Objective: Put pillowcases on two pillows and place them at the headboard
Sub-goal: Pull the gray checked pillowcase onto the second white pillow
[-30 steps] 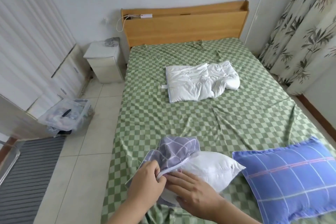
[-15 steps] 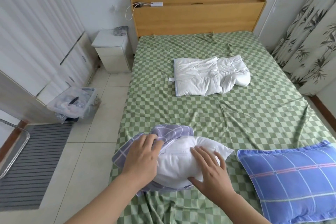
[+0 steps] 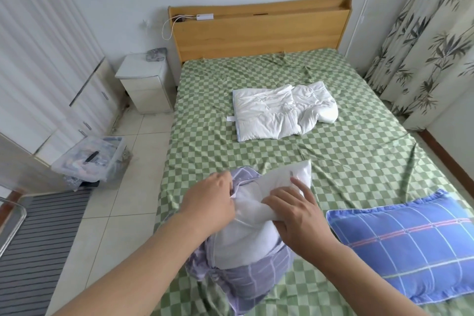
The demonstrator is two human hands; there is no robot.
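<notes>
Fingers of our left hand [image 3: 213,202] pinch the purple pillowcase [image 3: 246,279]; our right hand [image 3: 295,215] grips the white pillow [image 3: 256,236] poking out between them.

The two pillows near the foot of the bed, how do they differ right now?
The white pillow is only partly inside its purple plaid pillowcase; the blue plaid pillow is fully covered. The left hand and right hand grip the white pillow, bent upward; the blue plaid pillow lies flat, untouched. Neither is at the headboard.

left hand [image 3: 214,202]: fingers curled, gripping | right hand [image 3: 295,215]: gripping
</notes>
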